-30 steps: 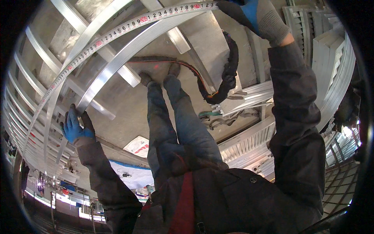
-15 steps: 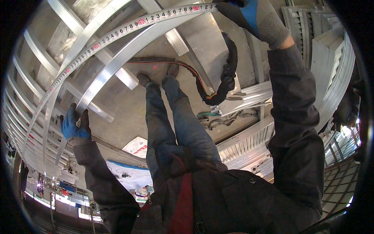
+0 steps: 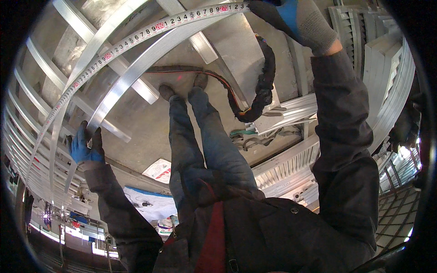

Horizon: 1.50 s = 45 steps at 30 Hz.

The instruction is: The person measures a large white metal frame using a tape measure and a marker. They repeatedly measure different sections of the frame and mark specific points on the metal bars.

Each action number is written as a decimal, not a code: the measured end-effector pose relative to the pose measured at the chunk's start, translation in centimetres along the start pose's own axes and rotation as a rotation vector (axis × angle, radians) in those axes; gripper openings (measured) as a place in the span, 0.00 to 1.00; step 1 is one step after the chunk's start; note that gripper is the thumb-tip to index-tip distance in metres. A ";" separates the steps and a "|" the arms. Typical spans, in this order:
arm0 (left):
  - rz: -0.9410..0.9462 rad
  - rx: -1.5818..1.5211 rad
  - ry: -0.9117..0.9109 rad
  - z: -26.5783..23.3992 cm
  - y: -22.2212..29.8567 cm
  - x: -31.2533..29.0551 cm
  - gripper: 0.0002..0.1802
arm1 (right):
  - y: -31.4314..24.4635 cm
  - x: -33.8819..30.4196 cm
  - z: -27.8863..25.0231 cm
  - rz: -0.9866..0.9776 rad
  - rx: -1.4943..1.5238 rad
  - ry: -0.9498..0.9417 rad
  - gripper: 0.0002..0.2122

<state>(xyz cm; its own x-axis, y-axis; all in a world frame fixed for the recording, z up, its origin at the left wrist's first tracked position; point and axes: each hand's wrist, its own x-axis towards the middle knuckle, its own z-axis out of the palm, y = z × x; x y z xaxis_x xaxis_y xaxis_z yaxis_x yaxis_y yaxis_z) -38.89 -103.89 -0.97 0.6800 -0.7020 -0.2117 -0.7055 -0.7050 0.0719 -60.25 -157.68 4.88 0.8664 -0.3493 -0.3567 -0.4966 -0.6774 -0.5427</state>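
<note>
A long white tape measure (image 3: 132,41) with black and red markings stretches from the upper middle toward the left, along shiny metal bars. My right hand (image 3: 291,22), in a blue and grey work glove, is closed on its right end at the top edge; the fingers are partly cut off by the picture. Below the tape runs a long flat metal bar (image 3: 114,102). Around this bar my left hand (image 3: 87,148), gloved in blue and black, has its thumb on one side and its fingers on the other.
Several parallel metal bars (image 3: 45,100) fill the left side. A black-wrapped cable bundle (image 3: 264,98) hangs ahead of my legs. Stacked metal profiles (image 3: 382,63) stand at the right, with more profiles (image 3: 296,111) lower down. A red-and-white printed sheet (image 3: 158,171) lies near the floor.
The whole view has shifted very slightly to the left. Both hands keep their places on the tape measure and the bar.
</note>
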 end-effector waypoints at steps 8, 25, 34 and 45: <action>-0.018 -0.054 0.003 -0.1 0.1 0.0 0.25 | 0.1 -0.2 0.3 0.032 0.009 0.027 0.13; 0.115 -0.122 -0.040 -0.5 2.1 2.2 0.38 | 0.4 -0.1 0.5 -0.001 -0.050 0.037 0.14; 0.174 -0.139 0.003 0.2 1.2 1.7 0.37 | 0.2 -0.2 0.5 0.019 -0.020 0.035 0.15; 0.164 -0.144 -0.028 0.4 0.4 1.7 0.40 | 0.0 -0.2 0.4 0.059 -0.048 0.032 0.15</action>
<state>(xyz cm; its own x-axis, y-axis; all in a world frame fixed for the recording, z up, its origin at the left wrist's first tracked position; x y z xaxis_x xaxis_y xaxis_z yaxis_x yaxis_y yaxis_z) -38.12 -105.32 -1.74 0.5515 -0.8066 -0.2128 -0.7687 -0.5905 0.2459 -60.45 -157.34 4.64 0.8374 -0.4097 -0.3618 -0.5444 -0.6848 -0.4845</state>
